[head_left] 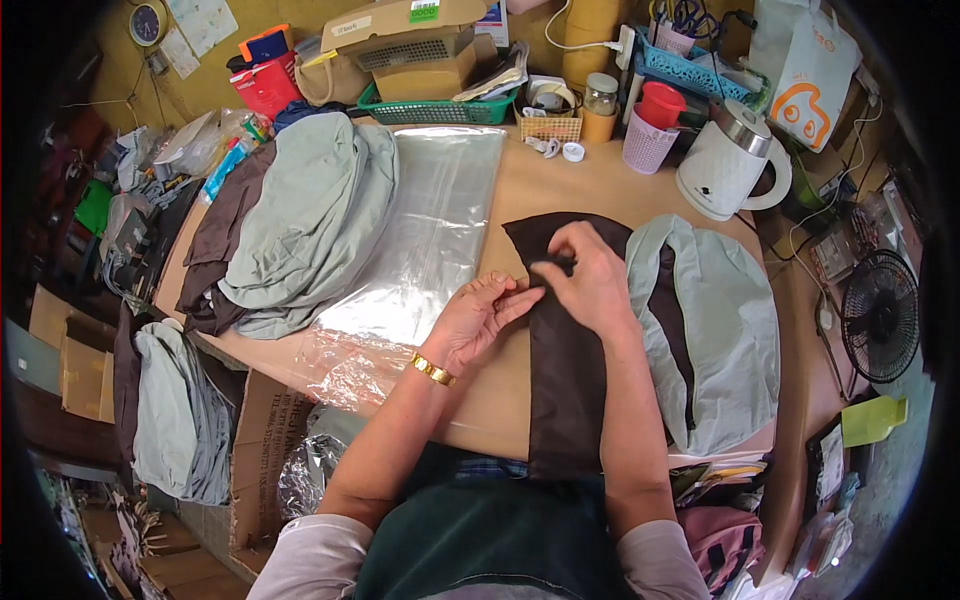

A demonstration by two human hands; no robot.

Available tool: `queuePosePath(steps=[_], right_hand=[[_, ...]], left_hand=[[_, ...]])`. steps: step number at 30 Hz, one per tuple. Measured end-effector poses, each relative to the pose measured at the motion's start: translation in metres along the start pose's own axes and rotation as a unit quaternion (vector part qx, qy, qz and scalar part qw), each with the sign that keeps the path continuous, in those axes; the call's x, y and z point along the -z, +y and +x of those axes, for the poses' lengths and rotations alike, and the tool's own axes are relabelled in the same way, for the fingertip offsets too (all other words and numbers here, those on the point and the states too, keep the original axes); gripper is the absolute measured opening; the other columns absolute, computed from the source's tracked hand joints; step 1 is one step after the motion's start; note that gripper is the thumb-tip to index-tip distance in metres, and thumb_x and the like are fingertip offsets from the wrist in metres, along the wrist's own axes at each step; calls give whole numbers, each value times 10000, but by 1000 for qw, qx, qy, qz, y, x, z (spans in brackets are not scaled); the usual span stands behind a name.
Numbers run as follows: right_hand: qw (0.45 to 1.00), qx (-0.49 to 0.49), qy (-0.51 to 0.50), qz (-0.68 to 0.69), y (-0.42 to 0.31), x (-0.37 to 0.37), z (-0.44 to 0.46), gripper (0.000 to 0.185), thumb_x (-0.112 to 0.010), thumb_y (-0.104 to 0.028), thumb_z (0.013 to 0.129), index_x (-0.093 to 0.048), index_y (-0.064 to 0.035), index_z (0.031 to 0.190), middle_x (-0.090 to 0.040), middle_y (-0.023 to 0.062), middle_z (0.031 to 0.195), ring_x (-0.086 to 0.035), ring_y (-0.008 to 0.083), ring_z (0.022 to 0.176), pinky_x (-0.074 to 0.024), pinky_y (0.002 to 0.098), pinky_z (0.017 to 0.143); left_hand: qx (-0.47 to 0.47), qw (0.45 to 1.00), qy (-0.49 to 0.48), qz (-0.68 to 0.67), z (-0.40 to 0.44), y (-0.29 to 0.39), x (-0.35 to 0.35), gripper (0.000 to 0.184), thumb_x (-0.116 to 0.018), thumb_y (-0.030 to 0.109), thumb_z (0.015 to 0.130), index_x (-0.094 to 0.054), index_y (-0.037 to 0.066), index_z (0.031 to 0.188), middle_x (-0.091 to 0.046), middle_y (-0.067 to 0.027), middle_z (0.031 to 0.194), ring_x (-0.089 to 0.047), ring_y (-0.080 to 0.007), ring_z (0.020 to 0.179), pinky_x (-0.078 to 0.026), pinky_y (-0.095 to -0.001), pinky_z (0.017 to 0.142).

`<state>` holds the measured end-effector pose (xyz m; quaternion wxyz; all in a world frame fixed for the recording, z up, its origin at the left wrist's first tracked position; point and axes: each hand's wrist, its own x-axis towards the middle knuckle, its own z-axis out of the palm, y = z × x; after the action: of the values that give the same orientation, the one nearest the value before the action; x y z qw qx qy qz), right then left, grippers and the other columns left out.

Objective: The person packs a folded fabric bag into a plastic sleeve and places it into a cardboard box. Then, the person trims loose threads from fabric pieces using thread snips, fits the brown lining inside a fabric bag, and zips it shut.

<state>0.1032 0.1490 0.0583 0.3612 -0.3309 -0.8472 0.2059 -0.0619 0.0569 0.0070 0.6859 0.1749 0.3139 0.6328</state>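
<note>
A dark brown cloth strip [565,400] runs down the table in front of me and joins a pale grey-green cloth cover [725,330] on the right. My left hand [478,318], with a gold watch on the wrist, is at the strip's left edge, thumb and fingers drawn together. Just over the strip, my right hand [592,285] has its fingers curled and its thumb pointing at the left fingertips. The two sets of fingertips nearly meet. Whatever lies between them is too small to make out.
Left of my hands lie clear plastic bags [430,220] and a heap of grey-green and brown cloth [310,210]. A white kettle [725,165], a lilac cup [648,145] and a green basket [435,112] stand along the back. A black fan [880,315] is at the right.
</note>
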Motion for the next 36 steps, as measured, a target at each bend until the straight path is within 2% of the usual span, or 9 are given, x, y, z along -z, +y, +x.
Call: queuePosePath(steps=[5, 12, 15, 17, 19, 22, 25, 29, 36], right_hand=[[982, -77, 131, -115, 76, -49, 0, 302, -757, -220, 776, -591, -51, 964, -645, 102, 819, -637, 340, 775, -504, 414, 691], [972, -158, 55, -167, 93, -51, 7, 283, -683, -287, 851, -605, -64, 1007, -685, 128, 993, -662, 336, 887, -517, 434, 750], [969, -168, 59, -173, 94, -54, 10, 295, -676, -305, 857, -602, -59, 1000, -684, 130, 991, -664, 334, 881, -518, 434, 750], [968, -170, 58, -177, 92, -55, 10, 302, -673, -316, 861, -601, -56, 998, -683, 134, 995, -664, 333, 879, -518, 434, 751], [960, -183, 55, -203, 88, -55, 12, 317, -668, -333, 864, -595, -51, 987, -681, 143, 981, -666, 334, 869, -521, 435, 745], [959, -154, 32, -235, 87, -54, 11, 291, -658, -302, 873, -588, -36, 970, -675, 160, 942, -662, 346, 857, -523, 436, 734], [970, -118, 72, -198, 101, -57, 6, 239, -635, -250, 890, -581, -24, 948, -663, 186, 886, -649, 374, 830, -512, 449, 709], [965, -153, 190, -93, 108, -47, 11, 204, -595, -209, 921, -569, -6, 917, -636, 230, 799, -619, 416, 775, -472, 479, 674], [940, -148, 306, -27, 97, -34, 15, 285, -549, -252, 972, -536, 14, 870, -606, 239, 776, -578, 436, 730, -444, 466, 657]], left_hand=[[5, 901, 105, 420, -13, -30, -24, 457, -663, 315, 914, -549, -58, 1152, -583, -45, 823, -509, -90, 509, -419, -231, 479], [-19, 793, 68, 605, -39, 9, 4, 340, -613, 193, 936, -557, -33, 1185, -588, -31, 616, -572, -107, 513, -439, -239, 499], [-25, 809, 147, 568, -45, 35, 20, 404, -559, 196, 966, -477, 26, 1323, -645, -112, 980, -637, -137, 677, -500, -244, 579], [-222, 857, 179, 429, -36, 30, 20, 535, -574, 223, 957, -360, 41, 1412, -565, -160, 1208, -661, -175, 870, -538, -281, 661], [-124, 901, 157, 386, -21, 10, -2, 696, -623, 274, 926, -250, 27, 1460, -436, -183, 1369, -641, -229, 1005, -548, -313, 726], [-232, 770, 171, 569, 18, -44, 20, 730, -666, 315, 894, -302, -17, 1432, -535, -166, 1274, -647, -236, 954, -531, -302, 751], [-98, 795, 79, 594, 14, -25, 1, 415, -690, 339, 856, -660, -48, 1002, -623, -81, 719, -576, -199, 676, -472, -321, 667], [47, 816, 22, 576, -23, 11, -9, 264, -618, 257, 937, -693, 15, 864, -640, 22, 740, -511, -31, 693, -407, -221, 617], [-34, 928, 97, 358, -21, -11, -4, 294, -632, 309, 933, -654, 33, 1032, -651, 34, 811, -539, -49, 675, -385, -203, 592]])
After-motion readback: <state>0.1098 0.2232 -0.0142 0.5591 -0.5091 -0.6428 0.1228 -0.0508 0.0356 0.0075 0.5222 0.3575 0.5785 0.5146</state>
